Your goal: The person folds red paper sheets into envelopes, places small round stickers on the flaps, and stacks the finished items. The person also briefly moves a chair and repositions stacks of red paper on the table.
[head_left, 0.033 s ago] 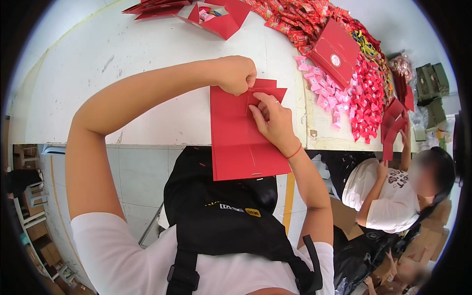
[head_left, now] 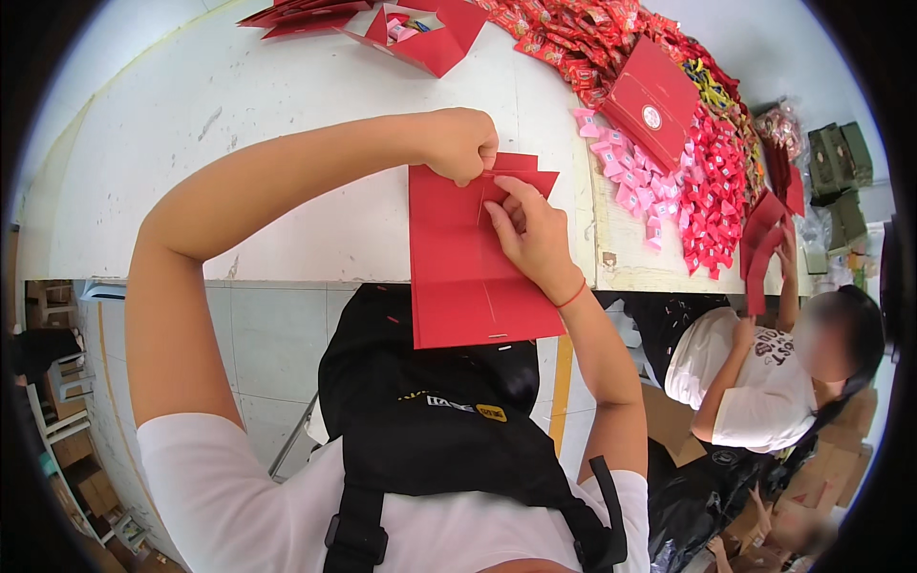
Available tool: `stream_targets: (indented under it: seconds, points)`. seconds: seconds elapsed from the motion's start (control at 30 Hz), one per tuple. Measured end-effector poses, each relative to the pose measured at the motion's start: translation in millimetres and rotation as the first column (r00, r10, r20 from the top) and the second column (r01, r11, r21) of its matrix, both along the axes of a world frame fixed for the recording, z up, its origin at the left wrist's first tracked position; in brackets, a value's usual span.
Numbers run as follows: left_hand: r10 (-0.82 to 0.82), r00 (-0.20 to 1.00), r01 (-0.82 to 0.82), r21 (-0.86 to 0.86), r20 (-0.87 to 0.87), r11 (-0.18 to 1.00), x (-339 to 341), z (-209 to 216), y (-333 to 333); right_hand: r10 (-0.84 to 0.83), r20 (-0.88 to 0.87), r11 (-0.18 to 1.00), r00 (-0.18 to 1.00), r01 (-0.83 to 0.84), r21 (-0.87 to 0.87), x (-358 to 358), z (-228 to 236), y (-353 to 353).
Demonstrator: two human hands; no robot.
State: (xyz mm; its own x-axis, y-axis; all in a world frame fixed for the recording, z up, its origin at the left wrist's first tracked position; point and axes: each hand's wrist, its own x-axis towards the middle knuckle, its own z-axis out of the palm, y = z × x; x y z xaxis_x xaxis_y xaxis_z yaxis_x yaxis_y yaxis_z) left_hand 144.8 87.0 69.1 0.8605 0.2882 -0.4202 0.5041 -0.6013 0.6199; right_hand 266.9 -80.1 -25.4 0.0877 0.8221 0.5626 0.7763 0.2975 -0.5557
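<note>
- The flat red card box blank (head_left: 473, 267) lies across the near edge of the white bench (head_left: 239, 124), its lower part hanging out past the edge above the person's black apron (head_left: 430, 401).
- The left hand (head_left: 463, 143) is curled into a fist at the blank's top edge, with thumb and fingers pinched on a small folded flap (head_left: 521, 172) there.
- The right hand (head_left: 530, 229) rests on the upper right part of the blank, fingers pressed on the card just below the same flap; a thin red band (head_left: 571, 296) circles its wrist.
- Both hands are closed on the card and sit close together, nearly touching at the flap.
- An open red box (head_left: 430, 33) with small packets inside stands at the far side of the bench, well apart from the hands.
- A closed red box (head_left: 654, 100) lies tilted on a heap of red sweet packets (head_left: 592, 38) to the right.
- Pink wrapped sweets (head_left: 626, 172) and red wrapped sweets (head_left: 716, 191) are spread just beside that box, near the right hand.
- Another person (head_left: 764, 363) in a white shirt sits at the right, holding up red card pieces (head_left: 764, 239) of their own.
</note>
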Motion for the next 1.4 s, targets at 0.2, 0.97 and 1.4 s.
stream_targets:
  seconds: [0.2, 0.97, 1.4]
  points:
    - [0.147, 0.987, -0.159, -0.311, -0.062, 0.937, -4, -1, -1, -0.091, 0.311, 0.921, 0.946, -0.039, 0.388, 1, 8, 18]
    - [0.310, 0.896, -0.165, -0.409, 0.318, 0.897, -40, -18, -2, 0.350, -0.625, 0.734, 0.698, -0.619, -0.279, 44, 79, -20]
    - [0.248, 0.855, -0.228, -0.099, 0.456, 0.969, -65, -67, -3, 0.095, 0.431, 0.995, 0.897, -0.077, -0.059, -7, 63, -22]
